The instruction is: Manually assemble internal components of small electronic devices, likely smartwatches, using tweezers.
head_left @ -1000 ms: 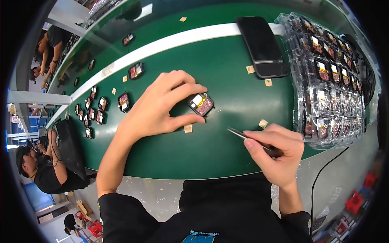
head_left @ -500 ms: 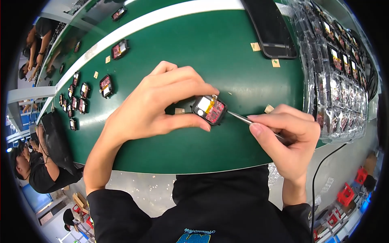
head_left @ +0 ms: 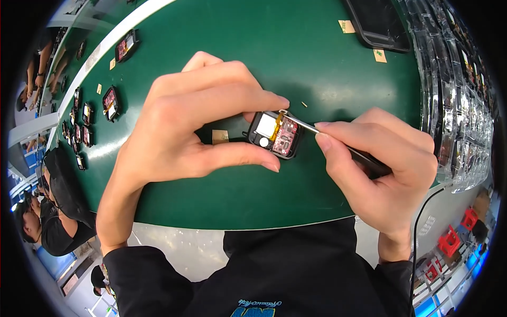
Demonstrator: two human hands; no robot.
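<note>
Between the thumb and index finger of my left hand (head_left: 195, 121) is a small black watch-like case (head_left: 273, 134), its inside facing up. It shows a white block, a yellow strip and a reddish circuit board. My right hand (head_left: 383, 164) is closed round a pair of metal tweezers (head_left: 306, 126). The tweezers' tip is at the case's upper edge, beside the left index fingertip and the end of the yellow strip. Whether the tip grips anything is too small to tell. Under the hands lies the green tabletop (head_left: 243, 203).
More opened cases (head_left: 111, 104) lie at the left, several clustered together (head_left: 77, 134). Clear plastic trays holding cases (head_left: 465, 116) are stacked at the right. A black phone-like slab (head_left: 377, 24) lies at the far right, near small tan paper squares (head_left: 379, 56). People sit at the left.
The tweezers' tip has moved from the case's right side up to its upper edge. The whole view has shifted a little, and both hands look larger.
</note>
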